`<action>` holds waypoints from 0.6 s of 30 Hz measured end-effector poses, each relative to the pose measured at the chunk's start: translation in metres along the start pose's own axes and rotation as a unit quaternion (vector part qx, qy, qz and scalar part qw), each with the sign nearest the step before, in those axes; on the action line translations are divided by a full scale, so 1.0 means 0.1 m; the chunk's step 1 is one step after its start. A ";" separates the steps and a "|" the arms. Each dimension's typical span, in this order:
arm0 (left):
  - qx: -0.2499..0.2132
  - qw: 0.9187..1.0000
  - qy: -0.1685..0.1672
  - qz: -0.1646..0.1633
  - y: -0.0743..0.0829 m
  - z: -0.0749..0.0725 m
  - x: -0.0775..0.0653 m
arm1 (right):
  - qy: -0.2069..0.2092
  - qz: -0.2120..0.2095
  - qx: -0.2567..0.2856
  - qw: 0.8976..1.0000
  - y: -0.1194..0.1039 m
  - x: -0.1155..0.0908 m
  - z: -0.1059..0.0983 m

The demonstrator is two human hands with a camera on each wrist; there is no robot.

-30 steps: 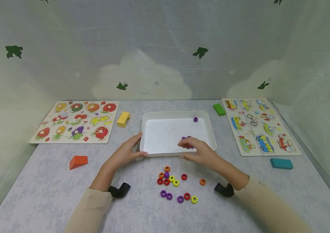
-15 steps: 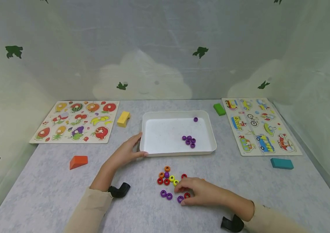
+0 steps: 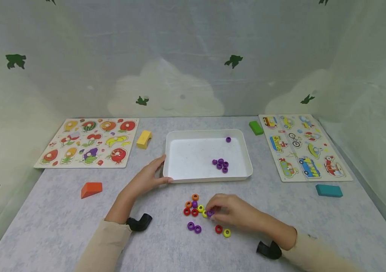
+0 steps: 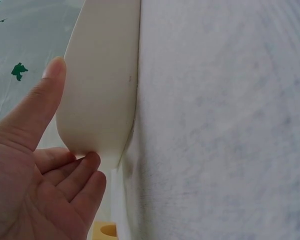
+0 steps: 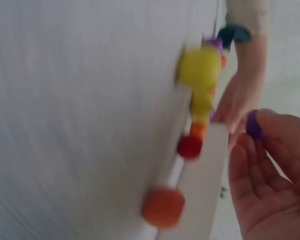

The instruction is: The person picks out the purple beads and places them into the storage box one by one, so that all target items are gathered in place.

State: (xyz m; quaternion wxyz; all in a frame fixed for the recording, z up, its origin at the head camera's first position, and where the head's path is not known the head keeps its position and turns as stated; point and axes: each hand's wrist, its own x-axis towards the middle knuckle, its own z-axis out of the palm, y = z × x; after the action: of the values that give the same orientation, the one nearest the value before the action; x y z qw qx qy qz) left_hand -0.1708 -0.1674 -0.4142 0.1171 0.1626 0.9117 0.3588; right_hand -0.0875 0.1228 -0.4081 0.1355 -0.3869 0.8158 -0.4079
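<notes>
My right hand point(image 3: 235, 210) pinches a purple bead point(image 3: 210, 214) between thumb and fingertips, above the table in front of the tray; the same bead point(image 5: 253, 125) shows in the right wrist view. My left hand point(image 3: 148, 176) holds the near left corner of a white tray point(image 3: 193, 180), thumb along the front wall and fingers round the left side. Several purple beads point(image 3: 219, 166) lie in the tray's right half, one apart near its back. Before the tray lie loose orange, red, yellow and purple beads point(image 3: 194, 212). The right hand hides part of the table there.
A fruit puzzle board point(image 3: 87, 142) lies at the back left, a vehicle puzzle board point(image 3: 305, 147) at the back right. Blocks stand around: yellow point(image 3: 144, 139), orange point(image 3: 91, 189), green point(image 3: 256, 128) and teal point(image 3: 329, 190). A pale curtain point(image 3: 186, 56) encloses the table's back and sides.
My right hand has moved from over the tray down to the loose beads, picked up a purple one and lifted it slightly toward the tray. The left hand stays at the tray corner.
</notes>
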 end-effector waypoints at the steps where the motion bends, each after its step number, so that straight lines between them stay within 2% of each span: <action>1: 0.000 1.000 0.000 0.001 0.00 0.00 0.00 | 0.023 0.001 0.002 1.000 0.02 0.03 -0.05; 6: -0.001 1.000 0.002 0.006 0.00 0.01 0.00 | 0.140 0.014 -0.008 0.990 0.17 0.26 -0.33; 9: -0.002 1.000 0.002 0.007 0.00 0.01 0.00 | 0.186 0.038 -0.030 0.981 0.31 0.42 -0.46; 13: -0.006 1.000 0.003 0.006 -0.01 0.01 0.00 | 0.204 0.090 -0.056 0.973 0.52 0.60 -0.58; 18: -0.005 1.000 0.003 0.006 -0.02 0.01 0.00 | 0.179 0.170 -0.065 0.967 0.71 0.74 -0.62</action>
State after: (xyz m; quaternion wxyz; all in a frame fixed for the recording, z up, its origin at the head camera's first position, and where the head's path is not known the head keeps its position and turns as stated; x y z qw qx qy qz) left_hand -0.1708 -0.1680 -0.4162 0.1125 0.1664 0.9090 0.3651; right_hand -0.2068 0.1286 -0.4162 0.0289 -0.1707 0.9055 -0.3875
